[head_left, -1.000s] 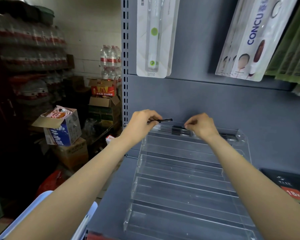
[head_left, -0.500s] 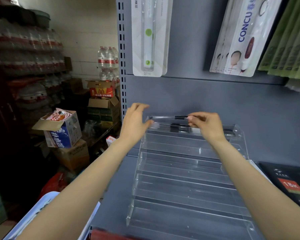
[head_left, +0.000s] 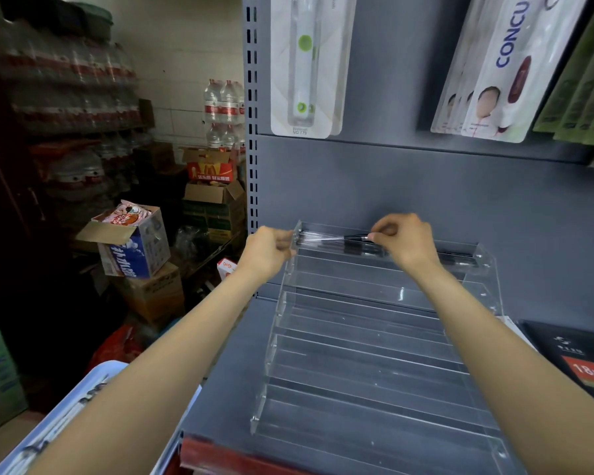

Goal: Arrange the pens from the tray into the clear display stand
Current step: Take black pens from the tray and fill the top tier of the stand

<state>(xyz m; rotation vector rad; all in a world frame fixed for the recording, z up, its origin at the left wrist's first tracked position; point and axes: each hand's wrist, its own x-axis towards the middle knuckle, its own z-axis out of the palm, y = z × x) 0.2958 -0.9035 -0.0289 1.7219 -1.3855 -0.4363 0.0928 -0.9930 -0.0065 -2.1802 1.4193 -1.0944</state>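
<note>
Your right hand (head_left: 403, 240) now pinches the pen (head_left: 336, 238) over the top tier of the clear display stand (head_left: 374, 337), at 12 o'clock. Left hand (head_left: 268, 252), which had the pen a second ago, curls at the stand's corner, probably steadying it. Handover done; seating remains. Tray (head_left: 93, 382) at 7 o'clock.

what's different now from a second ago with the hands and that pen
The pen passed from the left hand to the right hand, which now pinches its end over the top tier. The left hand moved to the display stand's left edge. The lower tiers stay as they were.
</note>
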